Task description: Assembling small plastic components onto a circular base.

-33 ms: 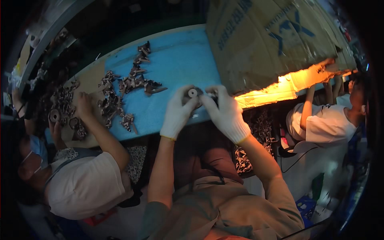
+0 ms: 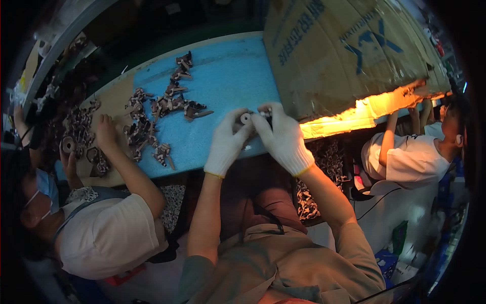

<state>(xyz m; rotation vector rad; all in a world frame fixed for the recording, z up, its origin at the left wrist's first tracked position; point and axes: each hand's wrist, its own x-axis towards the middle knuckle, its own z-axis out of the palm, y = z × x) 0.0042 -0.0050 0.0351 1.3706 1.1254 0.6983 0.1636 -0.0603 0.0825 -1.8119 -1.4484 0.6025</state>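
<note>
1. While the white knit-gloved left hand (image 2: 226, 144) grips a brownish ring-shaped part (image 2: 246, 119) near the flat blue tabletop's (image 2: 230, 68) edge, the white knit-gloved right hand (image 2: 284, 141) curls alongside, hold unclear.
2. Tabletop stretches beyond.

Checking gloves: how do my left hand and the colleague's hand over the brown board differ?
Your left hand wears a white glove; the colleague's hand is bare. Your left hand holds a round holed part; the colleague's hand is beside dark parts. Both are at one worktable.

Gloved fingers (image 2: 276, 108) partly hide the small round part (image 2: 245, 118), and the cardboard box (image 2: 336, 55) runs off the top edge
</note>
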